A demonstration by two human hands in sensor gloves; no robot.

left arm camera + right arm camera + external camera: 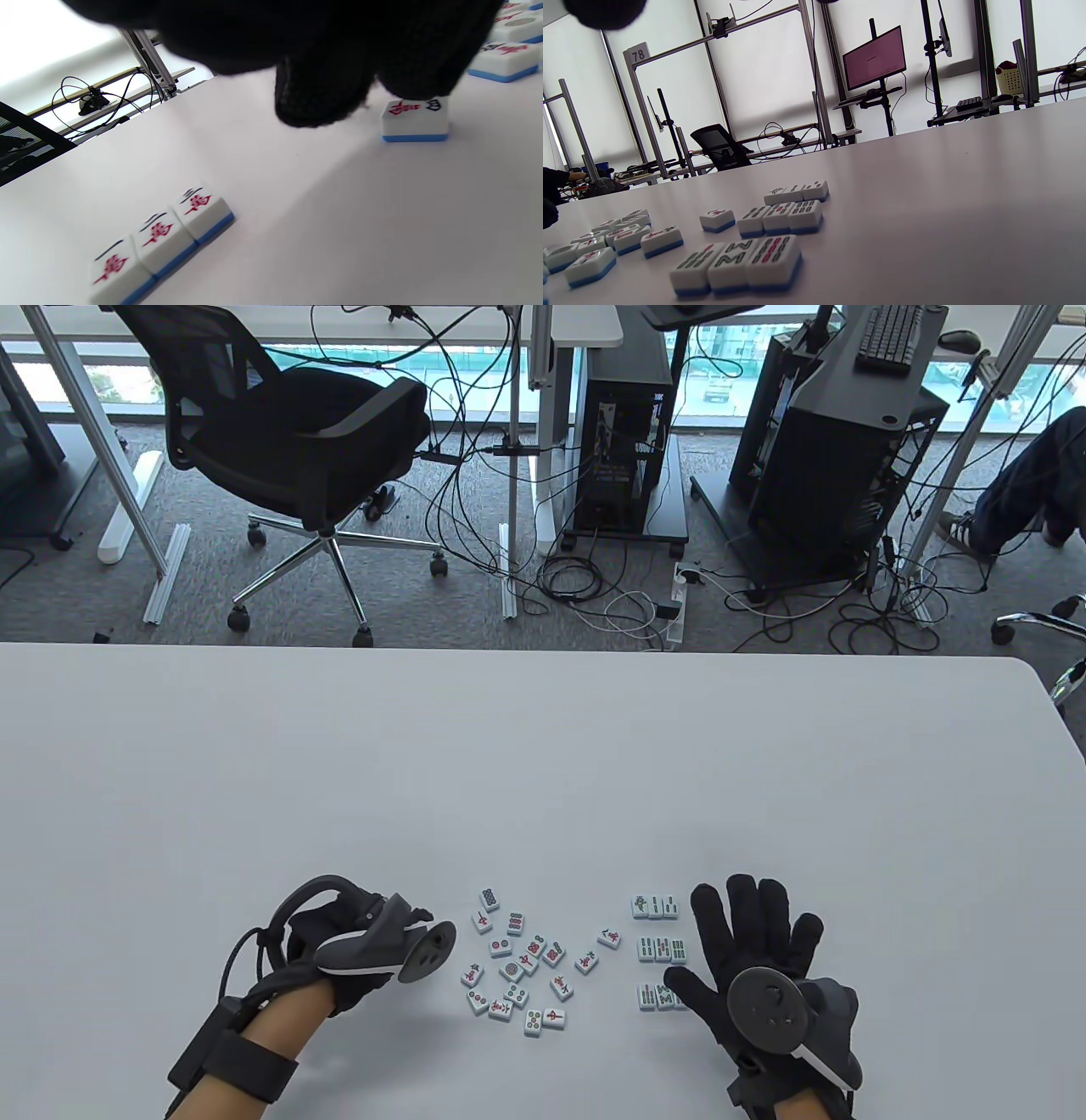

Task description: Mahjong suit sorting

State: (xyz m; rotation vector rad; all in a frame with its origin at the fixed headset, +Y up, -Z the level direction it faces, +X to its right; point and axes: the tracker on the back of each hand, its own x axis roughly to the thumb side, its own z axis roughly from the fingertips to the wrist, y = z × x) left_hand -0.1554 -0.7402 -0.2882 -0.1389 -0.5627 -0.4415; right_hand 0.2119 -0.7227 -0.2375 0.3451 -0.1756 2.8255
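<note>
Loose mahjong tiles (pixel 517 967) with circle and character faces lie mixed between my hands. Three short rows of bamboo tiles (pixel 657 948) sit to their right, also seen close up as bamboo rows (pixel 780 218). My right hand (pixel 751 937) lies flat with its fingers spread, just right of those rows and over their right ends. My left hand (pixel 339 950) hovers left of the pile, fingers hidden under the tracker. In the left wrist view its fingertips (pixel 322 97) hang loosely above one character tile (pixel 413 118), holding nothing. A row of three character tiles (pixel 161 241) lies below that hand.
The white table (pixel 543 780) stretches wide beyond the tiles. Past its far edge stand an office chair (pixel 297 449), computer towers (pixel 624 432) and floor cables. One stray character tile (pixel 717 219) lies between the pile and the bamboo rows.
</note>
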